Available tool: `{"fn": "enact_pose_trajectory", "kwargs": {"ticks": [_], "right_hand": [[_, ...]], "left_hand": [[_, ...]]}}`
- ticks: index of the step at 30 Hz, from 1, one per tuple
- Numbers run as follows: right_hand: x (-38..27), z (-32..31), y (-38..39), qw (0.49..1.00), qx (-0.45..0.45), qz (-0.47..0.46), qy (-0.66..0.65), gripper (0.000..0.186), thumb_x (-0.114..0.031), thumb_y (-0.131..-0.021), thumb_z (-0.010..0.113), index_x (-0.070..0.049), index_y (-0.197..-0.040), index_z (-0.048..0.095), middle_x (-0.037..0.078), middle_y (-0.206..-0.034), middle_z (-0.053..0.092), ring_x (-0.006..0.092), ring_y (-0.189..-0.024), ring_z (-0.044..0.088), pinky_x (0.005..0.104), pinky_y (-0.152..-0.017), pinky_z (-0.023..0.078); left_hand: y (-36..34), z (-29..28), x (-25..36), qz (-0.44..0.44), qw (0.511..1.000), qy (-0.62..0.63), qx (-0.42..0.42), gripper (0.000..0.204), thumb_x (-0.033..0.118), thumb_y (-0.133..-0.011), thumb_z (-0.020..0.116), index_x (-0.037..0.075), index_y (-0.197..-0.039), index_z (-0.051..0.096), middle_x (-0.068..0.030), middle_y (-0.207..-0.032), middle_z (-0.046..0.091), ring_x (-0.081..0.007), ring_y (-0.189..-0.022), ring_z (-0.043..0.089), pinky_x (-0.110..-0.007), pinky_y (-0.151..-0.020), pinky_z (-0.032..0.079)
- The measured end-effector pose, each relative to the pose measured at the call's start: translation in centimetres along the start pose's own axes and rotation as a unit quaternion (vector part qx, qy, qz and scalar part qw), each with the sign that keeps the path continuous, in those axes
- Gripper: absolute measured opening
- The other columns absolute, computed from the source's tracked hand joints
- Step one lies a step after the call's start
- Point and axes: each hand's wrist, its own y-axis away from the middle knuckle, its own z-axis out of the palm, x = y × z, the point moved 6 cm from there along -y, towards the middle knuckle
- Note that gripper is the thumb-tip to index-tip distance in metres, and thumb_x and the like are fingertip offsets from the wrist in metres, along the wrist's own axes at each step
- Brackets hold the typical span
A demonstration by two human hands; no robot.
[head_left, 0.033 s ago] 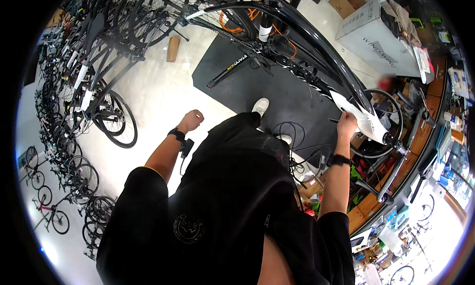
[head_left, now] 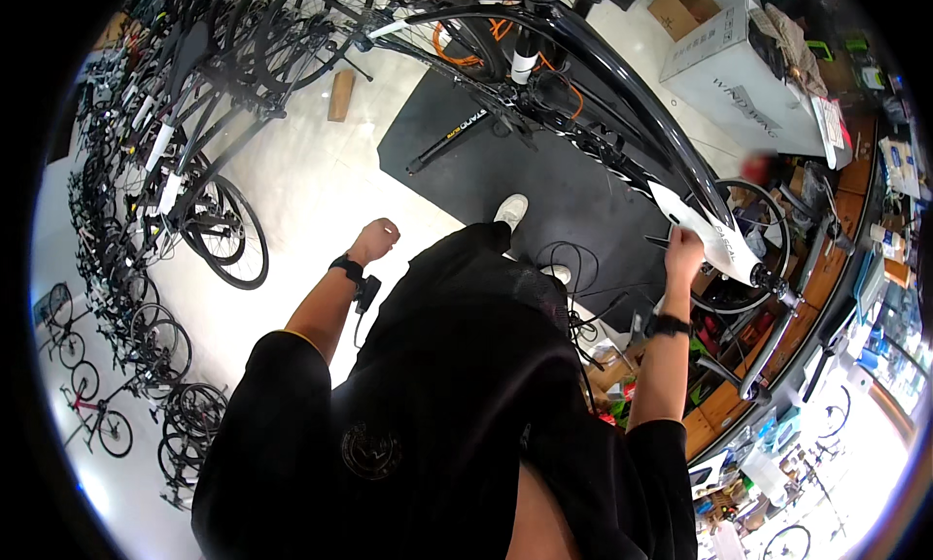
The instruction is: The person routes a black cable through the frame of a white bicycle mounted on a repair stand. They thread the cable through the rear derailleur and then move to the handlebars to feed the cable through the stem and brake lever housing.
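- Bike frame (head_left: 622, 103): black w/ a white patch at its lower end, runs from 12 o'clock down to abt 3 o'clock of the view, held up over a black floor mat (head_left: 544, 201).
- Our right hand (head_left: 683, 249) sits at 3 o'clock on the frame's white end; fingers curled up against it, touching. Can't tell if they close right round the tube or just press on it.
- Black band on the right wrist (head_left: 669, 325), just below that hand.
- A wheel (head_left: 753, 244) stands just behind the white end of the frame, at 3 o'clock, near the right hand.
- Our left hand (head_left: 377, 239) hangs free left of centre, abt 10 o'clock from our torso; fingers balled to a loose fist, nothing in them that we can see.
- Black watch-type band on the left wrist (head_left: 347, 267); a small black item (head_left: 366, 293) dangles just beside it.
- One white shoe (head_left: 510, 210) on the mat's near edge, btwn the two hands.
- Loose black cables (head_left: 573, 269) on the mat near the shoe.
- Rows of parked bikes (head_left: 146, 220) fill the floor from 8 to 11 o'clock.
- White carton (head_left: 739, 74) at 1–2 o'clock, well apart from the hands.
- Cluttered wooden worktop (head_left: 777, 337) curves along 3–5 o'clock, beyond the right arm.
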Motion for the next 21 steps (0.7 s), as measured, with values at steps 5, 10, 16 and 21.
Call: {"fn": "enact_pose_trajectory", "kwargs": {"ticks": [5, 10, 16, 21], "right_hand": [[2.4, -2.8, 1.4, 1.0, -0.01, 0.001, 0.025, 0.021, -0.019, -0.085, 0.064, 0.002, -0.084, 0.069, 0.018, -0.076, 0.068, 0.0339, -0.071, 0.067, 0.0424, -0.066, 0.051], [-1.6, -0.2, 0.0, 0.997, -0.026, -0.007, 0.071, 0.024, -0.022, -0.087, 0.06, 0.0, -0.087, 0.07, 0.021, -0.082, 0.068, 0.0403, -0.078, 0.065, 0.0448, -0.073, 0.051], [0.8, -2.6, 1.5, 0.998, -0.046, -0.03, 0.037, 0.025, -0.021, -0.086, 0.058, 0.0, -0.087, 0.071, 0.022, -0.084, 0.068, 0.0406, -0.08, 0.066, 0.0443, -0.074, 0.052], [-0.3, -0.3, 0.1, 0.996, -0.04, -0.034, 0.068, 0.026, -0.021, -0.084, 0.058, 0.002, -0.083, 0.07, 0.022, -0.081, 0.068, 0.0403, -0.08, 0.066, 0.0471, -0.07, 0.052]], "left_hand": [[4.4, 2.5, -4.7, -0.042, 0.998, 0.028, 0.031, 0.019, 0.016, -0.083, 0.058, 0.001, -0.09, 0.065, -0.0134, -0.079, 0.068, -0.021, -0.069, 0.067, -0.032, -0.067, 0.053], [9.6, 5.9, -6.8, -0.062, 0.997, 0.027, 0.04, 0.018, 0.016, -0.083, 0.058, 0.002, -0.091, 0.065, -0.0134, -0.08, 0.068, -0.0211, -0.071, 0.067, -0.032, -0.068, 0.053], [17.3, 11.6, -14.4, -0.106, 0.989, 0.083, 0.067, 0.019, 0.015, -0.084, 0.059, -0.001, -0.093, 0.063, -0.0115, -0.079, 0.068, -0.0196, -0.071, 0.066, -0.032, -0.066, 0.052], [22.3, 16.6, -17.7, -0.144, 0.984, 0.092, 0.049, 0.022, 0.018, -0.081, 0.061, -0.001, -0.093, 0.064, -0.0112, -0.078, 0.068, -0.0194, -0.068, 0.066, -0.032, -0.064, 0.052]]}}
